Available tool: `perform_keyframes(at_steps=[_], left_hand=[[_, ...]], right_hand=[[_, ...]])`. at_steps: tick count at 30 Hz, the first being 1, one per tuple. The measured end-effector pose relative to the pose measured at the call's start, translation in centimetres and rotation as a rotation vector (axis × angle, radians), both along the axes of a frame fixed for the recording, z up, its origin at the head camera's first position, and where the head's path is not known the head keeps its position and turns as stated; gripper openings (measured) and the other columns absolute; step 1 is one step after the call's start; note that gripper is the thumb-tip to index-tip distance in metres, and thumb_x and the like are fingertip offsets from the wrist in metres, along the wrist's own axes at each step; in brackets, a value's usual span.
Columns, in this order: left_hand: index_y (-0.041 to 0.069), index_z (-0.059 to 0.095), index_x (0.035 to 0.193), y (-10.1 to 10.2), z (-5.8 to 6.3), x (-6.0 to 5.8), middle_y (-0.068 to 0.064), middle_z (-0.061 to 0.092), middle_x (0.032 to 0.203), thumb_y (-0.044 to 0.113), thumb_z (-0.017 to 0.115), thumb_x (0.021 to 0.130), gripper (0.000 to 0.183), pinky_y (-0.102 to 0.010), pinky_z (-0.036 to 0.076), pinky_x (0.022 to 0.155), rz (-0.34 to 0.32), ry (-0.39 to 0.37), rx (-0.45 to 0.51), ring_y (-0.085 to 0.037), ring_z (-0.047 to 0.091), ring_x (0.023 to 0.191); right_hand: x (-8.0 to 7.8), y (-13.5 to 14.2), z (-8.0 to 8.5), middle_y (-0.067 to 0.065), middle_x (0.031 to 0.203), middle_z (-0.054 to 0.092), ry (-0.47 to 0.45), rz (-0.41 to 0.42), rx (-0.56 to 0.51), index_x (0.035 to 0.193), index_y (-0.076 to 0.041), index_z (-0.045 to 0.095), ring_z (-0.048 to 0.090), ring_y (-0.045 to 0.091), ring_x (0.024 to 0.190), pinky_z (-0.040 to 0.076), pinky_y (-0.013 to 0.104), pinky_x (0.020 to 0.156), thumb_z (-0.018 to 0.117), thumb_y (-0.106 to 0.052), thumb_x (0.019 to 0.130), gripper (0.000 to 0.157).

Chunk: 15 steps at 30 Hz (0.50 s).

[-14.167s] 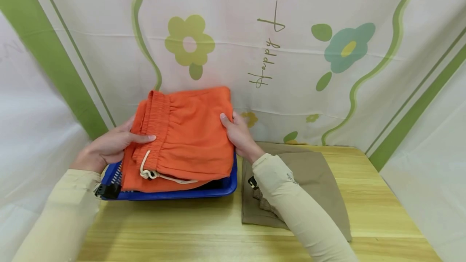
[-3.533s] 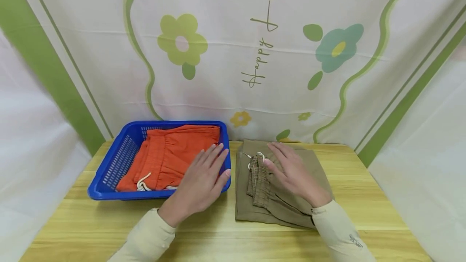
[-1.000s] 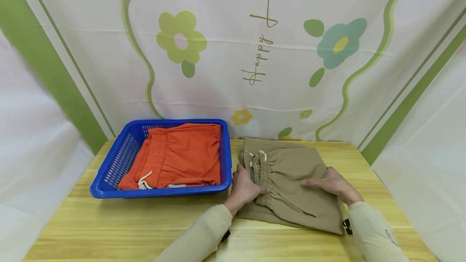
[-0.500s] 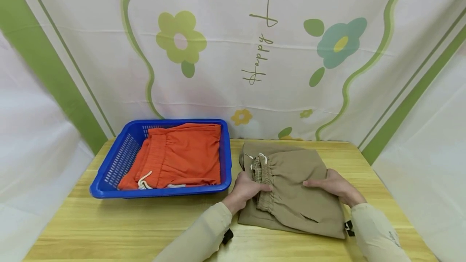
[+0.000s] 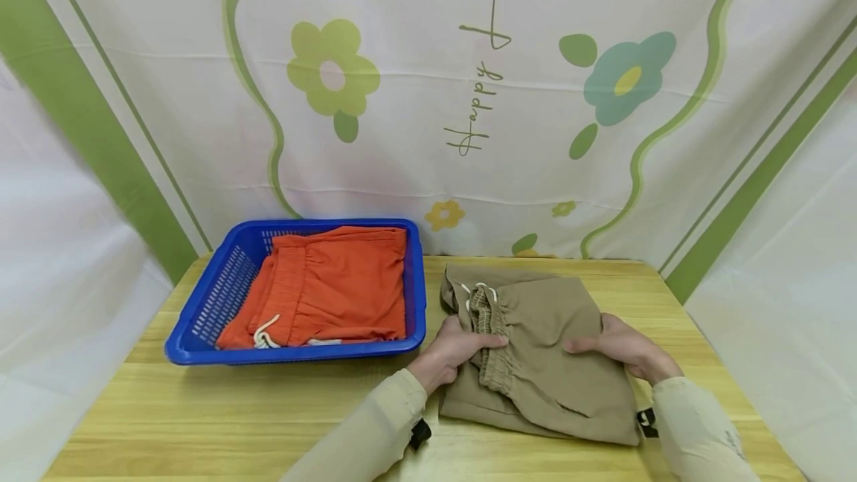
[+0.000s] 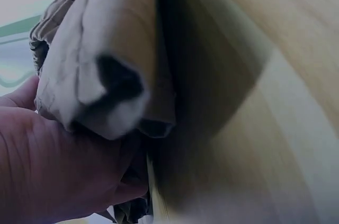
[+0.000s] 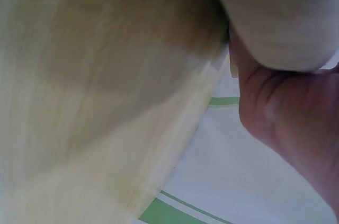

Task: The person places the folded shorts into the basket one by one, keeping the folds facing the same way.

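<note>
A folded pair of khaki drawstring shorts (image 5: 549, 363) lies at the right of the table in the head view. My left hand (image 5: 451, 352) grips its waistband side, thumb on top of the gathered elastic and fingers tucked beneath. On the opposite edge my right hand (image 5: 619, 348) holds the folded cloth, thumb above, fingers hidden underneath. The left wrist view shows the rolled fold of the shorts (image 6: 100, 38) over my palm, with the tabletop beside it. In the right wrist view, the cloth (image 7: 286, 17) bulges above my fingers.
To the left stands a blue plastic basket (image 5: 294, 356) with folded orange shorts (image 5: 341, 288) inside, white cord showing. Both rest on a wooden table (image 5: 268, 422). A white curtain (image 5: 415, 132) printed with flowers hangs right behind the table.
Earlier, I held the orange shorts over the basket; they now lie in it. My hands moved to the khaki shorts, took both sides, and the waistband side has shifted slightly right.
</note>
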<state>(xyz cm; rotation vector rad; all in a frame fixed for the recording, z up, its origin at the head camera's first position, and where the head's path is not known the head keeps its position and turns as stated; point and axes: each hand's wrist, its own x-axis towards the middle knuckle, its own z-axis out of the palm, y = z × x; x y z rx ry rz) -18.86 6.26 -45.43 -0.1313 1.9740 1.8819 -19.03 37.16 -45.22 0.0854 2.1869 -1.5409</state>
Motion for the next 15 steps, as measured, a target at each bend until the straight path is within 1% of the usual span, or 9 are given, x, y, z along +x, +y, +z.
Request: perform_keyframes(at_steps=[2,4,7,10,12,13,15], left_hand=[[-0.011,0.034,0.145,0.0,0.0,0.1,-0.025,0.042,0.145,0.026,0.091,0.075,0.098,-0.055,0.032,0.114,-0.006,-0.002,-0.012,-0.041,0.041,0.135],[-0.010,0.032,0.148,-0.1,0.0,0.1,-0.027,0.039,0.149,0.028,0.091,0.075,0.101,-0.056,0.030,0.115,-0.015,-0.002,-0.014,-0.043,0.038,0.137],[-0.004,0.039,0.147,-0.2,0.0,0.0,-0.023,0.044,0.146,0.026,0.091,0.075,0.093,-0.055,0.033,0.113,-0.033,0.015,0.011,-0.041,0.042,0.135],[0.005,0.047,0.143,-0.2,0.1,-0.1,-0.014,0.052,0.139,0.023,0.091,0.074,0.084,-0.052,0.034,0.113,-0.047,0.032,0.038,-0.034,0.047,0.131],[0.007,0.049,0.142,-0.3,0.2,-0.1,-0.011,0.055,0.135,0.020,0.092,0.073,0.082,-0.052,0.034,0.113,-0.057,0.046,0.040,-0.033,0.049,0.129],[0.006,0.049,0.143,-0.2,0.2,-0.1,-0.011,0.055,0.136,0.019,0.092,0.073,0.084,-0.053,0.033,0.114,-0.055,0.050,0.037,-0.033,0.048,0.130],[0.002,0.040,0.151,-0.2,0.3,0.0,-0.016,0.049,0.144,0.016,0.092,0.072,0.096,-0.054,0.029,0.116,-0.048,0.055,0.025,-0.037,0.043,0.136]], right_hand=[[0.1,0.1,0.1,0.028,0.130,0.055,0.017,0.011,-0.024,0.148,0.014,0.023,0.064,0.031,0.108,0.055,0.044,0.089,0.076,-0.013,0.091,0.082],[0.1,0.2,0.3,0.031,0.137,0.049,0.035,0.013,-0.036,0.152,0.013,0.014,0.062,0.032,0.112,0.055,0.044,0.091,0.075,-0.010,0.091,0.089],[0.2,0.3,0.7,0.034,0.142,0.044,0.052,0.017,-0.050,0.154,0.013,0.007,0.060,0.033,0.115,0.054,0.045,0.092,0.074,-0.009,0.091,0.095],[0.3,0.2,1.0,0.034,0.142,0.043,0.064,0.022,-0.069,0.155,0.012,0.005,0.060,0.033,0.116,0.054,0.044,0.092,0.074,-0.008,0.091,0.096],[0.4,0.2,1.1,0.035,0.143,0.042,0.071,0.026,-0.083,0.157,0.010,0.002,0.060,0.033,0.116,0.054,0.043,0.092,0.074,-0.007,0.091,0.099],[0.4,0.2,1.2,0.035,0.144,0.041,0.077,0.029,-0.088,0.157,0.009,0.000,0.059,0.033,0.117,0.054,0.043,0.092,0.074,-0.007,0.091,0.100],[0.5,0.2,1.2,0.035,0.146,0.039,0.086,0.035,-0.101,0.159,0.007,-0.003,0.058,0.034,0.118,0.054,0.042,0.093,0.073,-0.006,0.092,0.103]])
